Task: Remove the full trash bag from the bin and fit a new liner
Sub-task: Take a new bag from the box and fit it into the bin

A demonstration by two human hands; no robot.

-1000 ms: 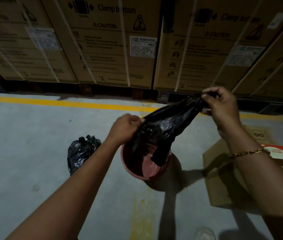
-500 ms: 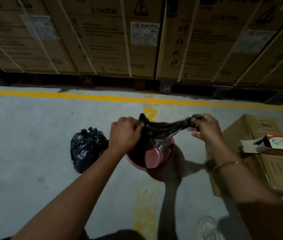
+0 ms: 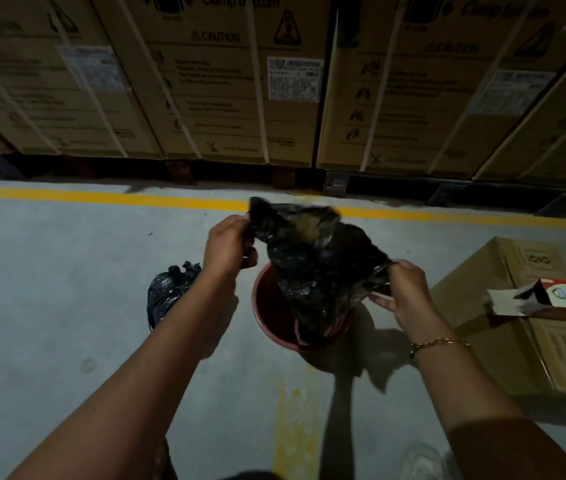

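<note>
A small reddish-brown bin (image 3: 267, 313) stands on the concrete floor in front of me. Above it I hold a new black liner (image 3: 316, 268), billowed partly open, its lower end hanging into the bin. My left hand (image 3: 227, 245) grips the liner's upper left edge. My right hand (image 3: 401, 289) pinches its right edge, lower and nearer the bin's rim. The full black trash bag (image 3: 170, 289), tied at the top, sits on the floor to the left of the bin, partly behind my left forearm.
A flattened cardboard box (image 3: 524, 306) lies on the floor at right with a small red-and-white carton (image 3: 558, 296) on it. Large strapped cartons (image 3: 226, 81) on pallets line the far side behind a yellow floor line (image 3: 101, 197). A shoe (image 3: 420, 462) shows at the bottom.
The liner was stretched flat between my hands; now it has puffed open. My left hand rose and my right hand dropped toward the bin's right rim.
</note>
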